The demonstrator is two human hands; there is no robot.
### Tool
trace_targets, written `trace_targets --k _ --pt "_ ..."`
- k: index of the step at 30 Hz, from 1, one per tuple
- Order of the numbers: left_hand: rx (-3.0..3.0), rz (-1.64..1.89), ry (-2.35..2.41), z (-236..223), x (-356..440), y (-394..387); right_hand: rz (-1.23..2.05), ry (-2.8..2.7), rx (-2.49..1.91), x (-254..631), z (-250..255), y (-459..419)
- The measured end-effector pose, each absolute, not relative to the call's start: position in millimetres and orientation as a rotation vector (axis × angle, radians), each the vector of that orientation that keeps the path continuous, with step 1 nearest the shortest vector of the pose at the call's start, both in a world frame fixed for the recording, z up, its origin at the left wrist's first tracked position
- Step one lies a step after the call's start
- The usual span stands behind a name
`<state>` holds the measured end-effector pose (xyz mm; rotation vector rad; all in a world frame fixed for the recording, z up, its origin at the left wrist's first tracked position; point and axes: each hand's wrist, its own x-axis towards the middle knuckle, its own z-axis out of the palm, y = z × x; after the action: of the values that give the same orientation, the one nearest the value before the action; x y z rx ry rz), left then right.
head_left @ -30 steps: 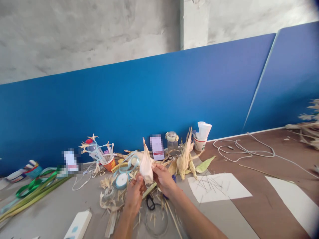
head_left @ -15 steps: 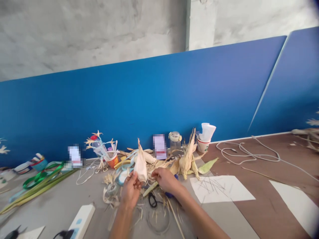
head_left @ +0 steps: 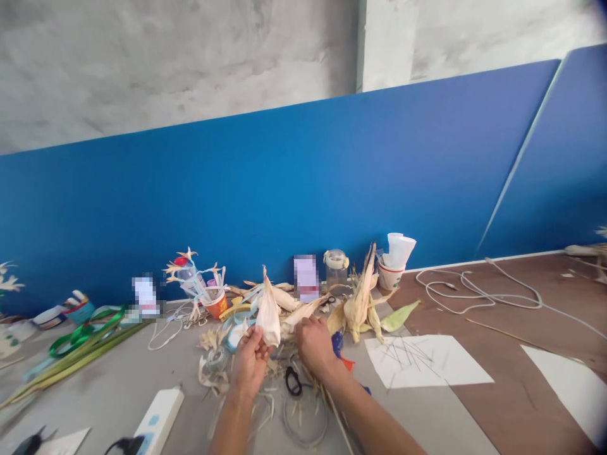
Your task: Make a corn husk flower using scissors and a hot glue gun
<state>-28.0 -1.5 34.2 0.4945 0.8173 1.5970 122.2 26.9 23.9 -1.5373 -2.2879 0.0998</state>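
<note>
Whereas both hands were set on one pale husk bundle (head_left: 269, 319) a second ago, only the left hand (head_left: 251, 360) now holds it; the right hand (head_left: 314, 344), already off the bundle half a second ago, now sits lower among the loose husks. Landmark for all entries: the lidded jar (head_left: 336, 272), standing against the blue partition (head_left: 284, 189). Item, the husk bundle: left of the jar and nearer the wearer, tip upward, wide end at the left hand, clear of the right hand. Item, left hand: clamped by thumb and fingertips on the bundle's lower side, remaining fingers loosely curled. Item, right hand: nearer the wearer than the jar and slightly left of it, back of hand upward, fingers bent inward; a second pale husk (head_left: 301, 314) lies at its fingertips, more of it exposed than half a second ago, though whether the fingers are closed upon it cannot be told. Item, one blue-and-orange object (head_left: 337, 345): directly on the wearer's side of the jar, beside the right wrist, its orange part now exposed. Item, one black loop handle (head_left: 293, 381): left of the jar, toward the wearer. Item, one white sheet (head_left: 455, 360) bearing thin dark rods (head_left: 408, 354): on the table (head_left: 417, 417), right of the jar and nearer. Item, one paper cup (head_left: 391, 278) with rolled white paper (head_left: 399, 249): right of the jar.
</note>
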Motion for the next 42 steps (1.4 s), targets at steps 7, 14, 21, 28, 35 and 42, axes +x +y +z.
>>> trace_targets --k 7,14,21,28,35,42 --pt "0.457 1.605 0.856 35.8 -27.3 -2.8 0.078 -2.027 -1.72 131.9 24.3 33.2" --pt "0.469 1.608 0.856 37.4 -25.6 -3.5 0.288 -2.041 -1.617 125.0 52.8 15.8" --pt "0.439 1.615 0.851 36.0 -28.4 -2.0 0.878 -2.043 -1.086 133.1 81.7 -7.6" --pt "0.402 1.651 0.788 37.8 -31.1 -2.6 0.713 -2.497 -1.327 118.5 49.9 -18.1" --pt "0.469 1.632 0.772 37.0 -27.9 -3.6 0.307 -2.529 -1.618 115.1 38.9 -18.9" --pt "0.503 1.601 0.835 40.9 -25.3 -7.1 0.199 -2.664 -1.581 109.2 38.3 -10.6"
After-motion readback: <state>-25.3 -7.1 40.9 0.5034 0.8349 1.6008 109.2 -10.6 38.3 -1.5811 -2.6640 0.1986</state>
